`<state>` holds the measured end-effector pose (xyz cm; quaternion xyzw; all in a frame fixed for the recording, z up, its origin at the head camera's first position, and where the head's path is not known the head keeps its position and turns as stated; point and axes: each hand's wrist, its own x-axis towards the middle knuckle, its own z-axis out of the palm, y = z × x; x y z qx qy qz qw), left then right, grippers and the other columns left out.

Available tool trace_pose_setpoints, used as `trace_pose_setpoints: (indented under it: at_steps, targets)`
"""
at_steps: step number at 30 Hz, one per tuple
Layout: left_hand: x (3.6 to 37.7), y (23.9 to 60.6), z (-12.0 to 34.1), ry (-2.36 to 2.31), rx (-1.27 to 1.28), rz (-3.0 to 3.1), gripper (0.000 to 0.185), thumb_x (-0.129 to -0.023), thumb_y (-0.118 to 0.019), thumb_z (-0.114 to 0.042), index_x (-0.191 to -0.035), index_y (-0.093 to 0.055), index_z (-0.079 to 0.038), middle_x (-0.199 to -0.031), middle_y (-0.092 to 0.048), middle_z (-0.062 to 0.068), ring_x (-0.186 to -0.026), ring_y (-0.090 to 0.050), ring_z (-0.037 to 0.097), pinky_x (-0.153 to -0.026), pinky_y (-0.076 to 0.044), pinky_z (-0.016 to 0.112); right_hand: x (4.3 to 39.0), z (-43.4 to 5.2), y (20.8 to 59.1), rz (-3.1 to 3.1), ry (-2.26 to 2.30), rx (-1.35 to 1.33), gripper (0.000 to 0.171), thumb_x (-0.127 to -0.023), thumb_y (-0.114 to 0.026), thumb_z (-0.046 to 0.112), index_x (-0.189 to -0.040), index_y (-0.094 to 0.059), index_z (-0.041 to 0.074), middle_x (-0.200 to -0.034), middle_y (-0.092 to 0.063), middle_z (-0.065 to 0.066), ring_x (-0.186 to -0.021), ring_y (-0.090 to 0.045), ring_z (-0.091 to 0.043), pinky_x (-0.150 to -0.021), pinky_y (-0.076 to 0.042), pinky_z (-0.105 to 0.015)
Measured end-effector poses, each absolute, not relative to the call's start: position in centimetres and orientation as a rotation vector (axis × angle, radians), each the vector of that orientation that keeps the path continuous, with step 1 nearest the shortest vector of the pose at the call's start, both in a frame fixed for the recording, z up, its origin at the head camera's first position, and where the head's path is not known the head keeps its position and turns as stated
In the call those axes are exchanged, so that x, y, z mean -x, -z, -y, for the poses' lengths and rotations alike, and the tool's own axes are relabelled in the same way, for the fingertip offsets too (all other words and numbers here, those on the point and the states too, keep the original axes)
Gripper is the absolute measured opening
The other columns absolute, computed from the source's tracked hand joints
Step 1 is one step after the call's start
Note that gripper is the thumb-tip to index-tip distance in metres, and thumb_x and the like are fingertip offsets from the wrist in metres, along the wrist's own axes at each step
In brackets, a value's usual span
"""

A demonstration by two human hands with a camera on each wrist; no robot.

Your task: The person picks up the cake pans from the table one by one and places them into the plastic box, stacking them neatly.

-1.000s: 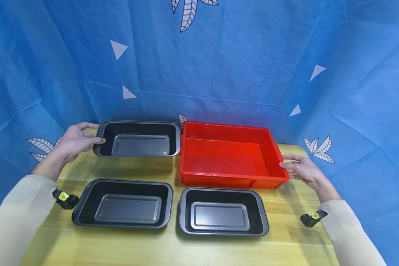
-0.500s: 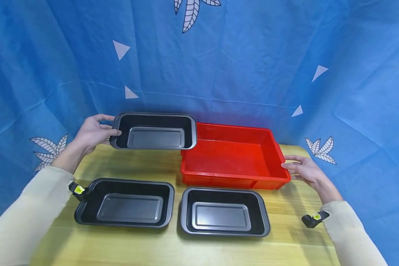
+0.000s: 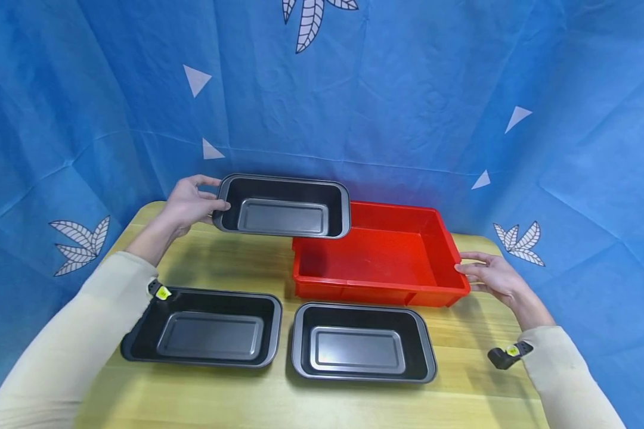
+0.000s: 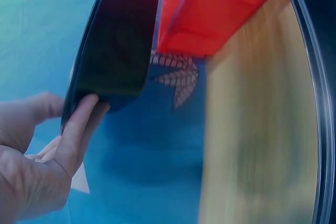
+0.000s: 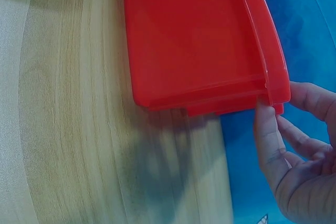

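Left hand [image 3: 190, 205] pinching left rim of black pan [image 3: 283, 205], held above bench [image 3: 236, 268], overlapping red bin [image 3: 378, 256] back-left corner. Right hand [image 3: 491, 277], fingers straight, touching bin's right rim.

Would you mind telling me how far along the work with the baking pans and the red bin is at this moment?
Done: nothing lies in the red bin yet. In hand: the left hand holds one dark baking pan by its end, raised with its right end over the bin's left rim, while the right hand rests on the bin's right edge. Left: two more pans sit on the wooden table.
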<state>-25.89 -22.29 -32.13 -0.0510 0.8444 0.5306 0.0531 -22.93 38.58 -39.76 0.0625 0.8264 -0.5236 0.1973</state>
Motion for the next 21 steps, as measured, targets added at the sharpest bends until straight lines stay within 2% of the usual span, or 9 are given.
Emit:
trace_pose_setpoints:
  at_steps: [7,21]
  targets:
    - [26.6,32.5,19.9,-1.704,0.161,-2.493,0.065,-0.087,-0.067,-0.007,-0.145,-0.038,-0.007,-0.135,-0.052,0.027,-0.094,-0.072,0.031,-0.069,-0.062,0.035,23.0,-38.6,39.9,-2.311,1.464,-0.175,0.077,-0.093,-0.065,0.033,-0.150,-0.026,0.000,-0.093,-0.069,0.016,-0.087,-0.071,-0.011,-0.082,-0.061,-0.030]
    - [27.6,33.0,14.8,-1.784,0.139,-2.434,0.060,-0.085,-0.068,-0.003,-0.140,-0.044,-0.008,-0.122,-0.061,0.023,-0.087,-0.073,0.028,-0.066,-0.062,0.033,23.0,-38.7,40.0,-2.299,1.473,-0.176,0.076,-0.094,-0.064,0.030,-0.151,-0.024,0.000,-0.092,-0.069,0.016,-0.086,-0.071,-0.010,-0.082,-0.061,-0.030]
